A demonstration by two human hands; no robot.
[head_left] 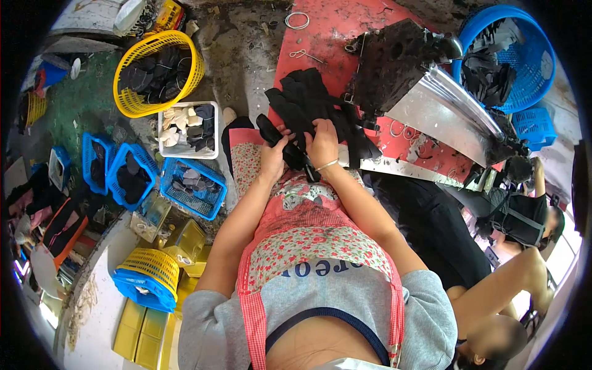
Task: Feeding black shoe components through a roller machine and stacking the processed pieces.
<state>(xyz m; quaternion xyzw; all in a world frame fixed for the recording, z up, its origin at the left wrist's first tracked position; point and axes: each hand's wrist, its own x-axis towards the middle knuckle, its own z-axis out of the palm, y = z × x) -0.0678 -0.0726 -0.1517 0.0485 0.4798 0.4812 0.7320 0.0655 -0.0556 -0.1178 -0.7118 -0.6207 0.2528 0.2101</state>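
Note:
Both of my hands are over my lap, at the near edge of a red-topped table. My left hand has its fingers closed around a dark, soft-looking strip. Just beside it, my right hand, with a bangle on the wrist, is closed at the edge of the same black bunch; its grip is partly hidden. Beyond my fingers a fanned pile of black pieces, seemingly cloth, lies on the table. More black pieces spread to the right. Their exact kind is unclear.
A grimy machine with a metal plate stands right on the table. A yellow basket, a white bin and blue crates sit left. A blue basket stands far right. Another person's arm is at lower right.

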